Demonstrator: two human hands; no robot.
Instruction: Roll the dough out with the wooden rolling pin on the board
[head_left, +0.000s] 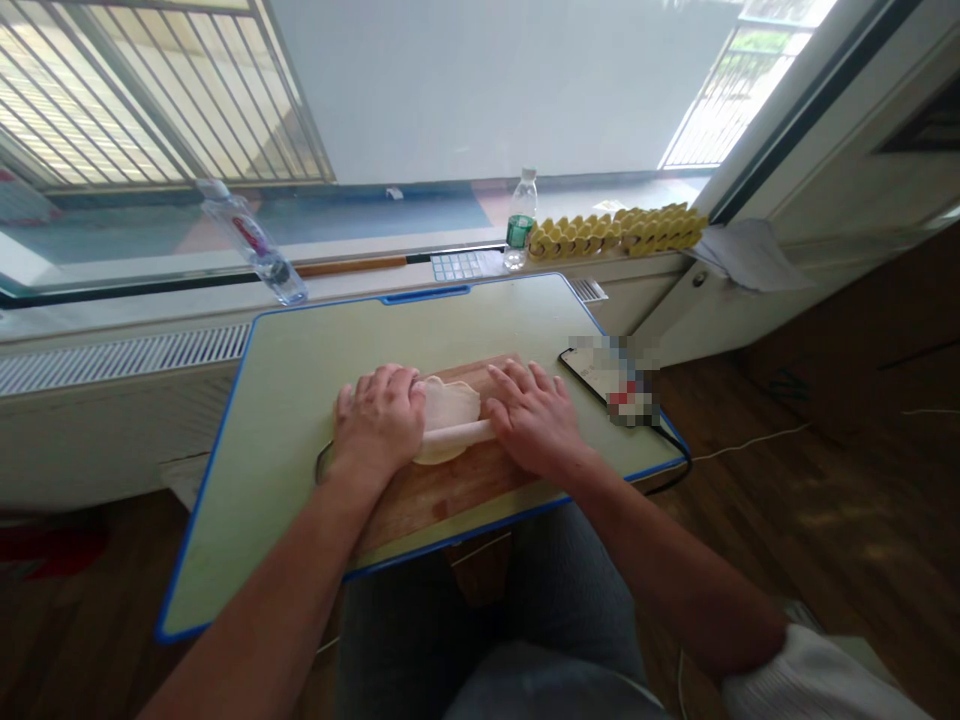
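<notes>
A flat, pale sheet of dough (448, 405) lies on a wooden cutting board (442, 498). Across it rests a thin white rolling pin (459, 434). My left hand (381, 415) covers the pin's left end, fingers curved over it and pointing forward. On the opposite end sits my right hand (534, 415), its palm down on the pin and its fingers bent toward the board's far edge. Only the pin's middle shows; both ends are hidden under my hands. Part of the dough shows in front of the pin and a rounded edge behind it.
The board sits on a small blue-edged table (300, 370). At its right lies a phone (600, 378) with a black cable. Along the windowsill are a tilted plastic bottle (255, 245), an upright bottle (520, 222) and yellow egg cartons (615, 232). A radiator (135, 365) stands behind.
</notes>
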